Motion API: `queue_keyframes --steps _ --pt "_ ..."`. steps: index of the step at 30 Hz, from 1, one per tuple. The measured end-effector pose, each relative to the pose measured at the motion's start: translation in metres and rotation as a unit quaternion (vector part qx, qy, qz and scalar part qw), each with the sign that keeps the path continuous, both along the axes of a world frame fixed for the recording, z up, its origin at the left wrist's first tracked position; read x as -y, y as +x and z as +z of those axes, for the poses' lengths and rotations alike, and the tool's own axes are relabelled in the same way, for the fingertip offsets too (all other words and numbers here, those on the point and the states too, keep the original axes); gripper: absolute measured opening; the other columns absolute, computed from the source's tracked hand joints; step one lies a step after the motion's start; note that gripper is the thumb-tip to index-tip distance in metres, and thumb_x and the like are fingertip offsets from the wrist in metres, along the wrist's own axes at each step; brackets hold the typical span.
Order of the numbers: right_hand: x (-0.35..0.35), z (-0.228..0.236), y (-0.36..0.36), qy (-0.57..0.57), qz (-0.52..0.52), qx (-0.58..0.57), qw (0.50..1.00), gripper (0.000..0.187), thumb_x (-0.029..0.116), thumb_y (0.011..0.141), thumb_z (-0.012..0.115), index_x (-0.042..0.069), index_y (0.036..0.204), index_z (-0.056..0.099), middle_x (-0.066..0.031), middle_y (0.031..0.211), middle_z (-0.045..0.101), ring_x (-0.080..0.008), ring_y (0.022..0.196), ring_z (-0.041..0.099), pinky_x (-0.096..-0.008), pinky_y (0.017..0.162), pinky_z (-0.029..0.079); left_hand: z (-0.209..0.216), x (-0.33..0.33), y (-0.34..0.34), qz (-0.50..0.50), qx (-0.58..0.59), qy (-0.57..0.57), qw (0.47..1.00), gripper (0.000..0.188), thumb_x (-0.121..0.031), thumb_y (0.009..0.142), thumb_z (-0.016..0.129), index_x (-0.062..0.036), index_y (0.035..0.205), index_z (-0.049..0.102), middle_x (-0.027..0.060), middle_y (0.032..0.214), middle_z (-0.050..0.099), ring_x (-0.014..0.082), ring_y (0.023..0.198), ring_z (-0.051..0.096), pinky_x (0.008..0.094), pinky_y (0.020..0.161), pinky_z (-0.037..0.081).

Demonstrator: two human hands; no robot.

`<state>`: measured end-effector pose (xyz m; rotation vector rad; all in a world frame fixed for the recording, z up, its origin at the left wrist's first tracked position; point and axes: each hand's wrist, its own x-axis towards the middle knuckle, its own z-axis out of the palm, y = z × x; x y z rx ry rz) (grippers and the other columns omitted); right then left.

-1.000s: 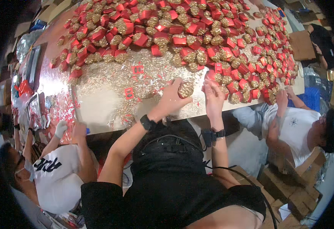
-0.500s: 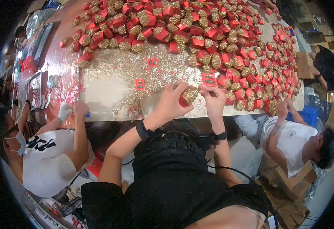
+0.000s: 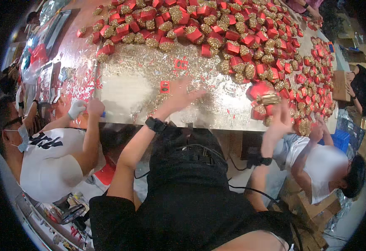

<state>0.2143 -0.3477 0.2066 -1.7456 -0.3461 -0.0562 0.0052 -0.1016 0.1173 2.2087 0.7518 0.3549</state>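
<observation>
My left hand (image 3: 182, 100) hovers over the glitter-strewn table with its fingers stretched out, blurred and holding nothing. Close to it are a small red card with a dark oval (image 3: 165, 87) and a second red card (image 3: 181, 64). On the right, my right hand (image 3: 278, 121) is smeared by motion, its fingers extended and apart. Just beyond those fingertips is a blurred red pot with a gold glittery top (image 3: 270, 98), at the near edge of the heap. Nothing shows clearly inside the right hand.
A big heap of red-and-gold pots (image 3: 233, 35) covers the far and right parts of the table (image 3: 122, 90). A white-gloved co-worker (image 3: 57, 159) is at left, another co-worker (image 3: 321, 163) at right. A cardboard box (image 3: 341, 85) and blue crate (image 3: 341, 138) stand beyond the right edge.
Half a second ago my left hand held a red-and-gold pot and my right hand a red card. My hands have separated, the right swinging rightward to the heap. The left hand has let go.
</observation>
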Motion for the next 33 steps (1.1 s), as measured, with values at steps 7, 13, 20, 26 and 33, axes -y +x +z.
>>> queue_keyframes --steps 7,13,20,26,33 --pt "0.026 -0.083 -0.005 -0.106 -0.006 -0.123 0.987 0.047 0.007 0.087 0.064 -0.001 0.129 0.044 -0.0094 0.108 0.058 -0.0147 0.094 0.057 -0.0258 0.07 0.05 -0.151 -0.045 -0.038 0.22 -0.25 0.058 0.941 0.065 -0.039 0.069 0.08 0.0003 0.109 0.048 0.025 0.107 0.05 0.0423 0.103 0.05 0.0481 0.084 0.044" --pt "-0.063 -0.107 -0.063 -0.154 0.279 -0.284 0.904 0.035 0.013 0.092 0.06 0.002 0.125 0.052 -0.0113 0.106 0.063 -0.0164 0.094 0.061 -0.0278 0.077 0.049 -0.141 -0.047 -0.035 0.106 -0.102 -0.182 0.972 0.043 -0.02 0.072 0.078 0.0017 0.101 0.056 0.0168 0.096 0.061 0.029 0.092 0.059 0.0398 0.076 0.047" --pt "-0.113 -0.095 -0.081 -0.062 0.465 -0.331 0.819 0.058 -0.002 0.087 0.06 0.004 0.139 0.035 -0.0096 0.118 0.055 -0.0144 0.093 0.058 -0.0301 0.078 0.05 -0.032 0.01 0.019 0.055 0.151 -0.605 0.78 0.021 -0.006 0.085 0.066 -0.0005 0.105 0.06 0.0025 0.09 0.063 0.0098 0.082 0.061 0.0243 0.07 0.05" --pt "-0.1 -0.112 -0.061 -0.294 0.405 -0.127 0.856 0.022 -0.002 0.083 0.055 -0.006 0.104 0.061 -0.0214 0.09 0.065 -0.0304 0.084 0.064 -0.0393 0.073 0.05 -0.015 0.041 0.066 0.139 0.12 -0.428 0.885 0.036 -0.012 0.081 0.073 0.0023 0.107 0.053 0.0108 0.095 0.063 0.0166 0.088 0.062 0.0283 0.074 0.052" --pt "-0.066 -0.106 -0.024 0.049 0.373 -0.613 0.695 0.02 0.012 0.098 0.043 0.0 0.102 0.058 -0.0006 0.074 0.052 -0.0142 0.064 0.051 -0.0279 0.061 0.042 -0.09 -0.029 0.141 0.105 -0.072 -0.005 0.992 0.072 -0.03 0.073 0.077 0.0038 0.126 0.041 0.0216 0.123 0.05 0.0357 0.111 0.053 0.0452 0.088 0.049"
